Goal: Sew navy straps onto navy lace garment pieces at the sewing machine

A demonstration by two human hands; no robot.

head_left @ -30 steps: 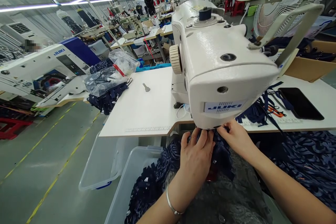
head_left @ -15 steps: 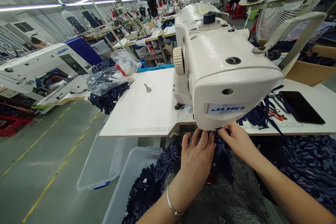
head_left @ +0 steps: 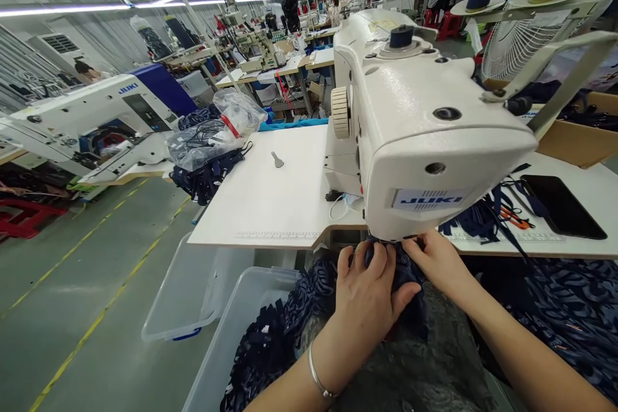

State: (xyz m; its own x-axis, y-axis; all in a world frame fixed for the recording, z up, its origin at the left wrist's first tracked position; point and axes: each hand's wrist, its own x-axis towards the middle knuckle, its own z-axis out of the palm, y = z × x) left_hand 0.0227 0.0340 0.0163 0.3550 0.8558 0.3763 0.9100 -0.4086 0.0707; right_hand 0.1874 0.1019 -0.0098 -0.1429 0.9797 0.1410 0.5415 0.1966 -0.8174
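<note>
A white JUKI sewing machine stands on a white table in front of me. Under its head lies dark navy patterned fabric. My left hand, with a silver bangle on the wrist, presses flat on this fabric just below the machine head, thumb spread to the right. My right hand pinches the fabric edge right under the head; its fingertips are partly hidden by the machine. The needle area is out of sight.
A clear plastic bin with dark fabric pieces sits at lower left, another bin beside it. A black phone, orange snips, a plastic bag, a second machine, a cardboard box and a fan surround the table.
The view has shifted slightly, so the machine sits further right. My left thumb has spread out to the right over the fabric; both hands stay under the machine head.
</note>
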